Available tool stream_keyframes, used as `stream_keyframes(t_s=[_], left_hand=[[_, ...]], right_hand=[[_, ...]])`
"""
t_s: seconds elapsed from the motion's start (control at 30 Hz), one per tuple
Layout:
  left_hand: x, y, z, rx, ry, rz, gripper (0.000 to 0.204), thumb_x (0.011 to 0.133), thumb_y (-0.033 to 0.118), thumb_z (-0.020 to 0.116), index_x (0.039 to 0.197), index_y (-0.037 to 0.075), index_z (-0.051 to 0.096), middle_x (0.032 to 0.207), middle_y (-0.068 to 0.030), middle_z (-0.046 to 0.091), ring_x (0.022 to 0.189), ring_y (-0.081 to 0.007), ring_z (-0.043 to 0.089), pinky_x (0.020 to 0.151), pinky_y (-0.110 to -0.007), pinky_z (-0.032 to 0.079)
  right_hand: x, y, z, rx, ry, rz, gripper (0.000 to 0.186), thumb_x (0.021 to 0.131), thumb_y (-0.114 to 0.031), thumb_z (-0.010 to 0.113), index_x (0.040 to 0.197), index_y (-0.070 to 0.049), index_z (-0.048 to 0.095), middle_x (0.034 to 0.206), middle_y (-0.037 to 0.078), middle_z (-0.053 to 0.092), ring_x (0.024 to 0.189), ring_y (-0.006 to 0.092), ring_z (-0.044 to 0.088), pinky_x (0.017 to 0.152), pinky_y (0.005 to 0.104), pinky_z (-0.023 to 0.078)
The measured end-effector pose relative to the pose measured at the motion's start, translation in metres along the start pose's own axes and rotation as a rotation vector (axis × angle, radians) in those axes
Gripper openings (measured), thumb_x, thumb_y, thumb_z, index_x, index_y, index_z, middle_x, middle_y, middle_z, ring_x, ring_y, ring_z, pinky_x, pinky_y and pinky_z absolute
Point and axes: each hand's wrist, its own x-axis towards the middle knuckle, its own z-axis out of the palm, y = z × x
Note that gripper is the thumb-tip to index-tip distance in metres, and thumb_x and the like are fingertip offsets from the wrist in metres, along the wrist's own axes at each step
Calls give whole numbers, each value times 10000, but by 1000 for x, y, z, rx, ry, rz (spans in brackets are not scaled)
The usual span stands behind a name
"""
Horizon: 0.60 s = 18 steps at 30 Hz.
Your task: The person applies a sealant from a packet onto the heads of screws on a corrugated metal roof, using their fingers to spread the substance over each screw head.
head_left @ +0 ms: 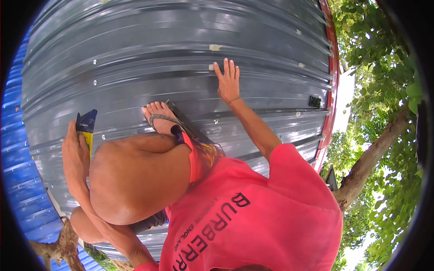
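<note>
My left hand (76,153) is closed round a flat yellow and dark blue object (86,124), at the left beside my bent knee. Its dark end is wide and ragged-edged and points away from me; its exact kind is unclear. My right hand (229,82) reaches forward with fingers apart, palm down on the grey corrugated metal roofing (149,77). Beside its fingers is a small pale patch (211,67), and a larger pale patch (215,47) lies just beyond. Nothing shows in the right hand.
My sandalled foot (161,116) rests on the roofing. Screw heads (95,82) dot the ridges. A small black rectangular thing (315,101) lies near the red roof edge (334,67). Blue corrugated sheeting (18,158) lies left, a tree branch (375,153) right, another branch (58,246) lower left.
</note>
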Motion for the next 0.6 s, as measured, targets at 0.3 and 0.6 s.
stream_keyframes(t_s=[0.3,0.6], left_hand=[[-13,9,5,40,-148,1,382,1059,214,458,1397,60,543,1245,-218,618,1161,-387,577,957,-444,442],[-24,27,19,71,-247,62,383,1048,224,463,1370,49,572,1252,-232,628,1171,-401,583,964,-449,442]], right_hand=[[-15,-9,8,216,86,-18,771,769,44,592,1502,-80,390,1588,268,274,1477,466,242,1181,596,209],[-22,-31,16,215,-4,102,808,797,48,580,1550,-76,314,1623,277,184,1494,475,197,1192,612,190]])
